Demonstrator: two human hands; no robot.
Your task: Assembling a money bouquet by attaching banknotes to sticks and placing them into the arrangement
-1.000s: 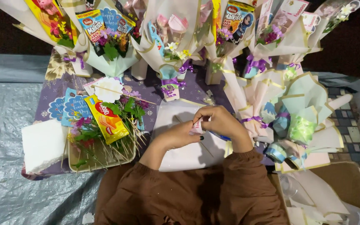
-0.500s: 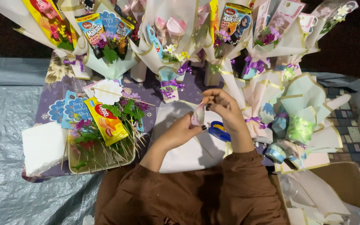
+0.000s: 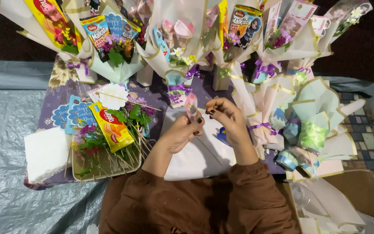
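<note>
My left hand [image 3: 182, 132] holds a small pink wrapped item [image 3: 191, 106] upright above a sheet of white wrapping paper [image 3: 195, 158]. My right hand [image 3: 225, 116] is raised beside it, fingers pinched together close to the item's top; whether it grips anything is unclear. Both arms wear brown sleeves [image 3: 187, 203]. A blue object [image 3: 222, 137] lies on the paper under my right hand.
Several snack-and-flower bouquets [image 3: 169, 39] in cream and pink paper stand along the back. More bouquets with purple ribbons [image 3: 312, 125] lie on the right. A tray [image 3: 104, 167] with artificial flowers and snack packets and a white foam block [image 3: 46, 154] sit left.
Both hands have lifted up off the white paper and moved slightly away from me. The pink item now stands upright in my left hand.
</note>
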